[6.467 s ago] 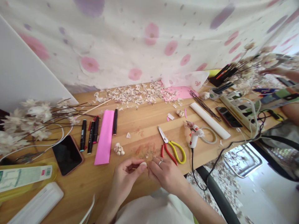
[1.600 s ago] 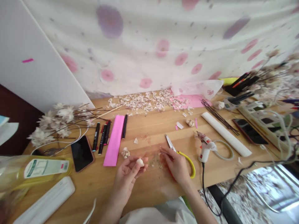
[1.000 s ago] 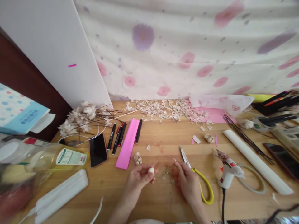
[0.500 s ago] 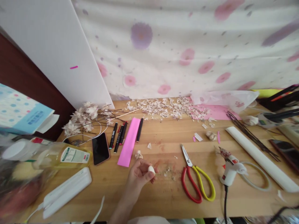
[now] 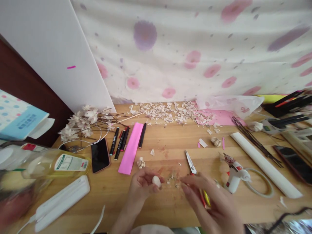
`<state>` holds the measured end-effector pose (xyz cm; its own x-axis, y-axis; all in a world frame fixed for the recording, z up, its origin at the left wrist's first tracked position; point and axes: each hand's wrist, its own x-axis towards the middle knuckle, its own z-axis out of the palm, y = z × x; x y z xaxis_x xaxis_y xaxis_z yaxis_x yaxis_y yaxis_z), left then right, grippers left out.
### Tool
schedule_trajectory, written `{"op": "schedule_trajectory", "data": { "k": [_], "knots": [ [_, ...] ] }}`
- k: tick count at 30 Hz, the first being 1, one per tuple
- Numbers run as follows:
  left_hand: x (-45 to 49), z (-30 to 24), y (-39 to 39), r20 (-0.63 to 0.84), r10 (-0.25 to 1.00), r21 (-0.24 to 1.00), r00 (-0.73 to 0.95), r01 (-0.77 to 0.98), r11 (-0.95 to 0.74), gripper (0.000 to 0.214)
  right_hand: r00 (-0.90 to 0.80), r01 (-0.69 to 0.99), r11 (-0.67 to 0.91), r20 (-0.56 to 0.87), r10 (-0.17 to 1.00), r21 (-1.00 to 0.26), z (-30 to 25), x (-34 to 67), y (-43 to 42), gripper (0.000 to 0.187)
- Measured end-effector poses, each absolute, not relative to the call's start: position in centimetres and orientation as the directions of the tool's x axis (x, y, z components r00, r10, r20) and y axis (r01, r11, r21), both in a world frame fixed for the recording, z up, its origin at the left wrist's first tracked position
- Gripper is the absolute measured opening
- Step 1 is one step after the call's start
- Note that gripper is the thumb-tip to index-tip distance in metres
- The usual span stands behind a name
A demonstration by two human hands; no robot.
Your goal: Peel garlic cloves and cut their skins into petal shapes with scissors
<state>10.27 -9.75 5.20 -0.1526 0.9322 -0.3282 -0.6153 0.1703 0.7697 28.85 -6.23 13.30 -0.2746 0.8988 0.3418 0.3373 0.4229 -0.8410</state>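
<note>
A white garlic clove [image 5: 156, 181] is pinched between the thumb and fingers of my left hand [image 5: 141, 185], low over the table. Just beyond that hand lies a partly broken garlic bulb [image 5: 141, 163]. My right hand [image 5: 212, 201], slightly blurred, hovers to the right with thumb and forefinger stretched out and a little apart. I see nothing between them. It covers much of the scissors [image 5: 190, 162], whose red and yellow handles show only in part. Small scraps of peel [image 5: 172, 179] and reddish stains lie between the hands.
Garlic skins [image 5: 168, 112] are heaped along the back. Left are a pink paper strip [image 5: 131, 148], several markers [image 5: 119, 144], a phone [image 5: 100, 156], dried-petal flowers [image 5: 84, 122] and an oil bottle [image 5: 65, 162]. Right are a glue gun [image 5: 235, 175], a white roll [image 5: 265, 165] and dark stems [image 5: 255, 141].
My right hand has come into view from the lower right, over the scissors. My left hand still holds the clove, turned slightly. The view has shifted a little.
</note>
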Motion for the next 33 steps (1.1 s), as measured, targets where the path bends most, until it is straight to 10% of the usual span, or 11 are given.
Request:
{"op": "schedule_trajectory", "data": {
  "k": [8,33],
  "knots": [
    [9.6,6.7,-9.5,-0.269,0.963,0.883,-0.035,-0.409,0.232,0.043,-0.415,-0.132,-0.192,-0.122,0.902,-0.972,9.3,25.5,-6.4,0.018],
    [9.7,6.7,-10.6,-0.257,0.965,0.882,-0.047,-0.420,0.214,0.033,-0.520,-0.163,-0.226,-0.111,0.847,-0.960,9.9,26.1,-6.5,0.019]
  ]
}}
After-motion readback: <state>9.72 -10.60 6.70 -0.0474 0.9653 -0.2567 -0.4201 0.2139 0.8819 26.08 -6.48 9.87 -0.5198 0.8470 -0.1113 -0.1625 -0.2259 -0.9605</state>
